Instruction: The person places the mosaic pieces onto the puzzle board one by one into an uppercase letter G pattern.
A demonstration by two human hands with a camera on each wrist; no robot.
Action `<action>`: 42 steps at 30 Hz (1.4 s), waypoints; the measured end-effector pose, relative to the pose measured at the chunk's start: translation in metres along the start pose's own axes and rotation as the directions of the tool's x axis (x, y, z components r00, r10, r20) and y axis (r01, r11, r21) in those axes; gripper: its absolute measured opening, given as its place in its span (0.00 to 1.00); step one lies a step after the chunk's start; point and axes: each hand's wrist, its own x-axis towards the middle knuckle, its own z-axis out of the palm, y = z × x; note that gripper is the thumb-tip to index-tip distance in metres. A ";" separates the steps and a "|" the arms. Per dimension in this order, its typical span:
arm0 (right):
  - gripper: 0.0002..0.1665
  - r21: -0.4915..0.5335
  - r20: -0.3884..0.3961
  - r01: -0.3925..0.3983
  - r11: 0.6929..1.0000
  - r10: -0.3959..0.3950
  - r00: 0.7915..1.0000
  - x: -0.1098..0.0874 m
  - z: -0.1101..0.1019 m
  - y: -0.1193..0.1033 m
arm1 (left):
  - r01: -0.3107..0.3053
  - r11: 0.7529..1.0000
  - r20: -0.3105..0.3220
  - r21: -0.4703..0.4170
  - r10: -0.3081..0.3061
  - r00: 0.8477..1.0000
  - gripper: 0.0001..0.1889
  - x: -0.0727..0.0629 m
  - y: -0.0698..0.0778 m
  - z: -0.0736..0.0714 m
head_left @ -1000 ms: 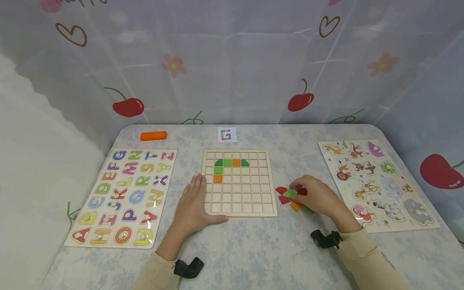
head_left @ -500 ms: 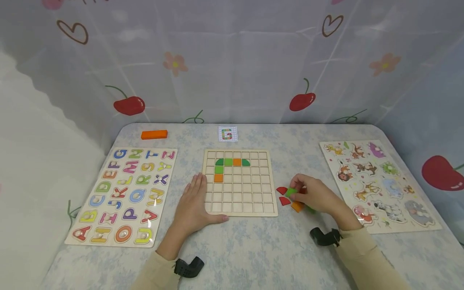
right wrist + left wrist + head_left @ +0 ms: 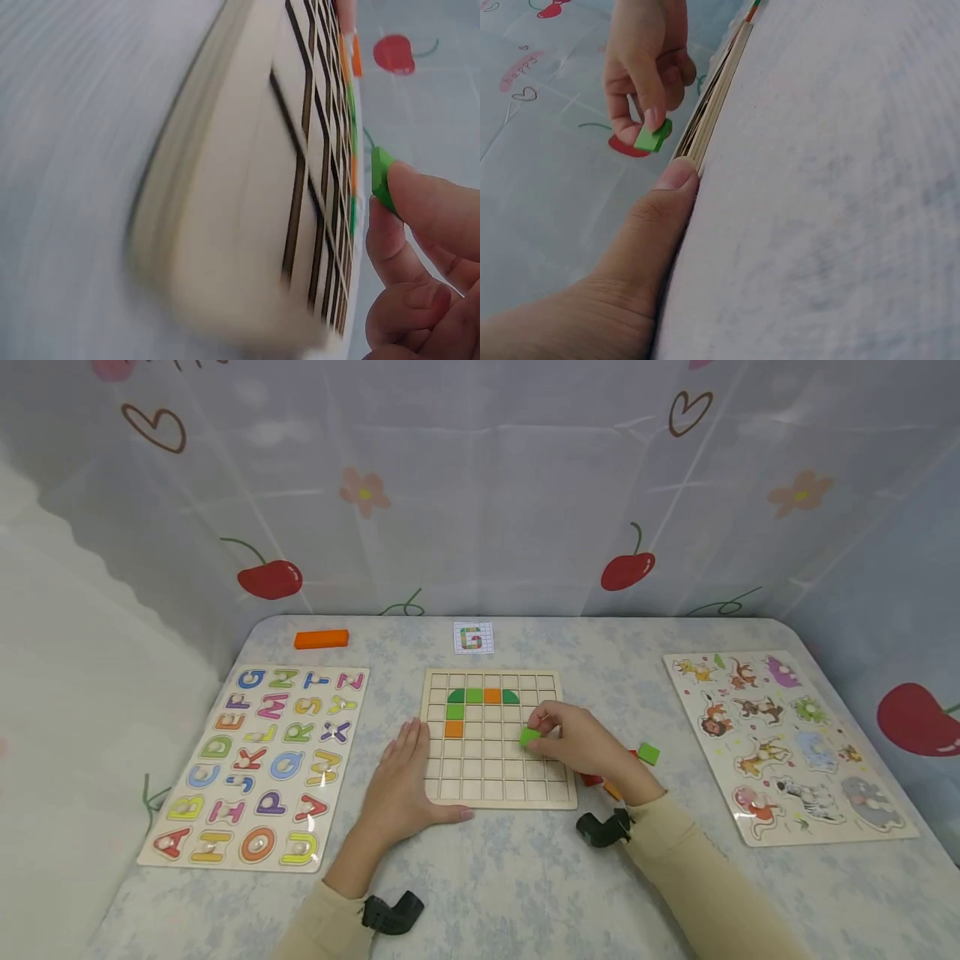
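In the head view, your right hand (image 3: 573, 742) pinches a green square (image 3: 529, 737) over the right part of the grid board (image 3: 480, 774). Your left hand (image 3: 400, 783) lies with fingers extended along the board's left edge, thumb spread at its near edge, gripping nothing. On the board sit 6 pieces (4 green, 2 orange). Another green piece (image 3: 648, 754) lies on the desk (image 3: 517, 885) near your right wrist. In the left wrist view, your left thumb touches the board's edge. In the right wrist view, your thumb and finger hold the green square above the board.
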 end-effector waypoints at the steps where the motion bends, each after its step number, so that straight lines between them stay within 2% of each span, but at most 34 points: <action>1: 0.11 0.002 0.009 0.005 1.000 -0.005 1.000 0.004 0.005 -0.004 | -0.001 1.000 0.000 0.000 0.001 1.000 0.78 0.000 0.000 0.000; 11: 0.11 -0.012 0.053 0.068 0.998 -0.068 0.996 0.038 0.048 -0.039 | -0.014 1.000 0.003 0.000 0.014 1.000 0.78 0.000 -0.001 -0.001; 20: 0.09 -0.086 0.043 0.097 0.992 -0.093 0.995 0.047 0.067 -0.054 | -0.028 1.000 0.003 0.005 0.028 1.000 0.77 0.001 0.000 -0.003; 26: 0.09 -0.176 0.045 0.141 0.974 -0.135 0.990 0.048 0.071 -0.060 | -0.025 1.000 0.005 0.014 0.025 1.000 0.77 0.001 -0.001 -0.003; 34: 0.06 -0.249 0.057 0.137 0.959 -0.126 0.990 0.042 0.069 -0.063 | -0.022 1.000 0.001 0.010 0.022 1.000 0.78 0.001 -0.002 -0.003; 42: 0.08 -0.278 0.068 0.140 0.950 -0.126 0.990 0.025 0.055 -0.056 | -0.011 1.000 0.003 0.005 0.011 1.000 0.78 0.000 -0.003 -0.001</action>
